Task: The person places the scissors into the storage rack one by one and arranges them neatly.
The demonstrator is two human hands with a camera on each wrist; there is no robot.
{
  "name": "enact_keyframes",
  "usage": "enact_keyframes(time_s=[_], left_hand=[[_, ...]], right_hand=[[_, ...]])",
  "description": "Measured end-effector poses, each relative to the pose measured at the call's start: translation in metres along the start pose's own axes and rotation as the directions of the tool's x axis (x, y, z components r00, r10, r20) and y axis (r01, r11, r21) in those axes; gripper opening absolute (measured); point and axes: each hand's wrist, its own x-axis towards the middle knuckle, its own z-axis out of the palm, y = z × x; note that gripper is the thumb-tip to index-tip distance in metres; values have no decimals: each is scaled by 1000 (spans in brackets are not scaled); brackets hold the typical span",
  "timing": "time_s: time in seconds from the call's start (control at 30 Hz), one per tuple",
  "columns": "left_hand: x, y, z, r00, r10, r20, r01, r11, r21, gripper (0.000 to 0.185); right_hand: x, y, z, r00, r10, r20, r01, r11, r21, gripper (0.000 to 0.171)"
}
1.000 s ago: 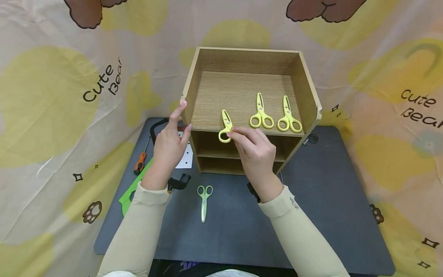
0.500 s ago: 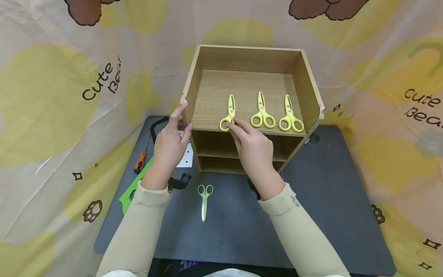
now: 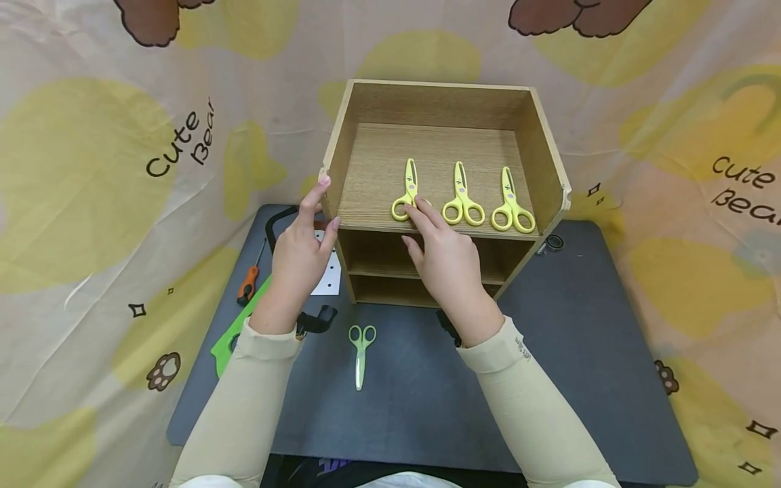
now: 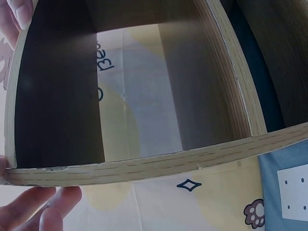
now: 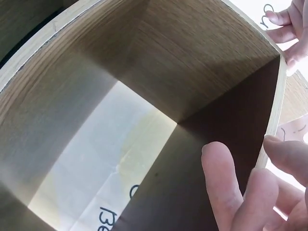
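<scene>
A small wooden shelf unit (image 3: 378,149) stands on the dark table. Three pairs of yellow scissors lie on its top board, blades pointing back: left scissors (image 3: 411,177), middle scissors (image 3: 460,183) and right scissors (image 3: 507,184). My right hand (image 3: 448,261) touches the handles of the left pair with its fingertips, partly covering them; its thumb (image 5: 220,168) hangs apart, below the board's front edge. My left hand (image 3: 299,254) rests at the unit's front left corner, its fingers (image 4: 67,197) against the outside of the side panel. Neither wrist view shows any scissors.
Another pair of scissors (image 3: 360,359) lies on the table (image 3: 415,407) before the unit. At left are an orange-handled screwdriver (image 3: 247,285), a green tool (image 3: 228,339), a black curved frame (image 3: 271,227) and a white perforated plate (image 3: 329,274). A black ring (image 3: 554,242) lies at right.
The left scissors have gone from a tilted position at the board's edge to lying on the board, farther back. My right thumb has come off them. My left hand stays put.
</scene>
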Motion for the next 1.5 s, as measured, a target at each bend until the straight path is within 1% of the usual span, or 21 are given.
enact_keyframes(time_s=[0.1,0.13,0.2,0.27,0.33,0.4,0.43,0.5,0.53,0.63,0.67,0.7,0.77,0.87,1.0,1.17,1.23,1.3,1.37,1.4,1.5], left_hand=[[0,-1,1,1000,3,-2,-3,1000,-2,67],[0,-1,1,1000,3,-1,-3,1000,-3,67],[-1,-1,1,1000,1,1,-1,1000,-4,67],[-1,-1,2,1000,3,0,-3,1000,-5,67],[-1,-1,2,1000,11,-5,-11,1000,-7,67],[0,-2,2,1000,26,-16,-26,1000,-10,67],[0,-2,2,999,33,-22,-34,999,-10,66],[0,-3,2,998,47,-31,-47,999,-10,65],[-1,-3,2,998,52,-35,-52,999,-12,65],[-1,-3,1,998,57,-37,-58,998,-18,64],[-1,-3,1,998,57,-36,-58,998,-21,64],[-1,-3,1,998,56,-35,-57,998,-23,64],[-1,-3,1,998,48,-28,-48,999,-26,65],[0,-2,2,999,42,-22,-42,999,-28,65],[-1,-3,2,999,41,-25,-42,999,-32,65],[-1,-3,2,999,38,-29,-39,999,-36,64],[-1,-3,2,999,38,-31,-39,999,-34,64],[0,-3,2,999,38,-32,-39,999,-30,65],[-1,-3,1,999,38,-32,-39,999,-31,65],[-1,-3,1,999,37,-32,-38,999,-32,65],[-1,-2,1,999,30,-23,-31,999,-34,65]], right_hand=[[-2,0,0,1000,-4,-16,5,1000,6,51],[-3,0,0,999,-14,-37,14,1000,11,51],[-8,-1,1,992,-49,-115,54,998,36,47],[-14,-3,2,972,-93,-217,111,991,74,37],[-20,-6,5,939,-138,-314,181,977,111,24],[-26,-8,14,916,-173,-363,238,961,143,13],[-29,-8,20,913,-185,-364,256,954,155,10],[-36,-9,37,925,-197,-325,264,948,177,6],[-40,-9,47,937,-194,-289,254,949,186,5],[-53,-9,78,980,-151,-128,175,962,211,5],[-57,-9,88,989,-129,-66,140,967,212,6],[-61,-9,98,994,-108,-7,107,971,213,6],[-68,-9,116,991,-69,111,46,979,200,9],[-75,-10,139,971,-38,237,-7,982,187,13],[-81,-12,164,928,4,373,-73,983,170,22],[-86,-17,185,842,93,531,-183,976,120,30],[-89,-19,193,808,115,578,-213,971,105,36],[-93,-22,200,782,121,611,-232,967,104,42],[-98,-24,207,770,116,627,-223,970,95,48],[-101,-25,210,769,108,630,-208,974,86,50],[-108,-27,219,786,85,612,-155,986,62,53]])
